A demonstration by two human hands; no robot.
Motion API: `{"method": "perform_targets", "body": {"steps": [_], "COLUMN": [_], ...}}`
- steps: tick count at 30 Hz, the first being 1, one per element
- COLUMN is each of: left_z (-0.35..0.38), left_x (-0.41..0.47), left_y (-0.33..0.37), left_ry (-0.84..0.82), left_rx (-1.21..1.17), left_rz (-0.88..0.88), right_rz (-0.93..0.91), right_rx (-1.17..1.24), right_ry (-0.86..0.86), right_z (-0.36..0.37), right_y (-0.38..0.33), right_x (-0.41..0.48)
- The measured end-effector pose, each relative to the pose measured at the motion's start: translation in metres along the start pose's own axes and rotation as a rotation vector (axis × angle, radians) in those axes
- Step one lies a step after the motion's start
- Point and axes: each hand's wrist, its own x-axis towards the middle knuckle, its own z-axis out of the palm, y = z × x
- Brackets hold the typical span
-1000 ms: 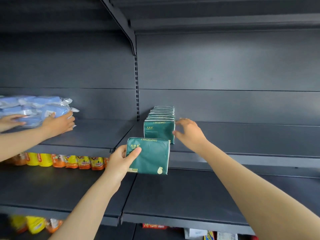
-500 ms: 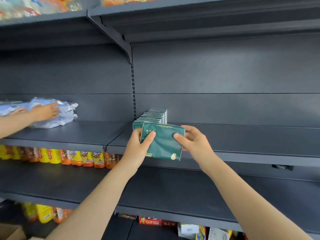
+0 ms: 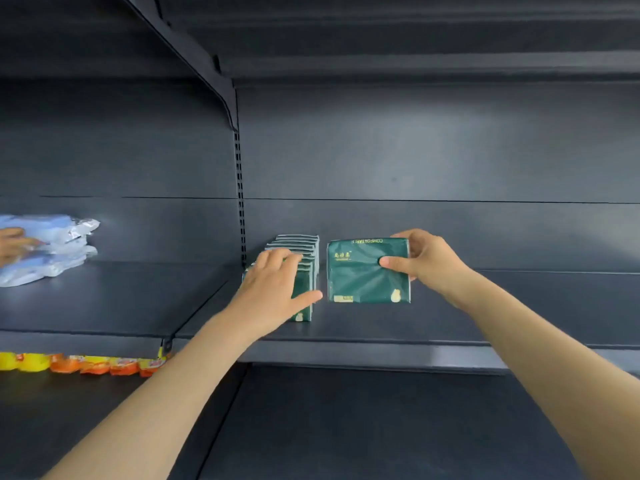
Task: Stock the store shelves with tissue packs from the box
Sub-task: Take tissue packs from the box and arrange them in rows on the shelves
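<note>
- Spanning the foreground, the lower shelf (image 3: 346, 427) is flat, matte dark metal; orange and yellow snack packets (image 3: 93, 365) line its far left.
- One level up, the stocking shelf (image 3: 381, 327) has a smooth painted deck and a squared front lip.
- On it, the left hand (image 3: 273, 285) lies with straight, slightly spread fingers over the front of the row of packs (image 3: 301, 244), pressing on it and gripping nothing.
- The right hand (image 3: 426, 261) pinches the tissue pack (image 3: 360, 275) at its right edge, thumb on the front face. The pack stands upright just right of the row, apart from it, and appears to rest on the deck.
- The pack is a soft, flat green rectangle; its glossy film creases under the thumb.
- To place it well, probably keep it square to the lip and level with the row's front, and let go gently so it doesn't tip.
- Farther left, another person's hand (image 3: 12, 242) rests on crinkly blue packs (image 3: 65, 247).
- The box is out of view.
</note>
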Motion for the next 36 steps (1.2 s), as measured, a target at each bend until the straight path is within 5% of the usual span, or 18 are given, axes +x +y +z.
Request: {"method": "perform_targets", "body": {"steps": [12,36], "left_z": [0.033,0.048], "left_x": [0.093,0.099], "left_y": [-0.058,-0.061], "left_ry": [-0.435,-0.473], "left_rx": [0.137,0.114], "left_rz": [0.181,0.238], "right_rz": [0.094,-0.068], "right_rx": [-0.357,-0.915], "right_ry": [0.159,0.225], "right_z": [0.036,0.102], "right_y": [0.095,0.163], "right_x": [0.168,0.248]}}
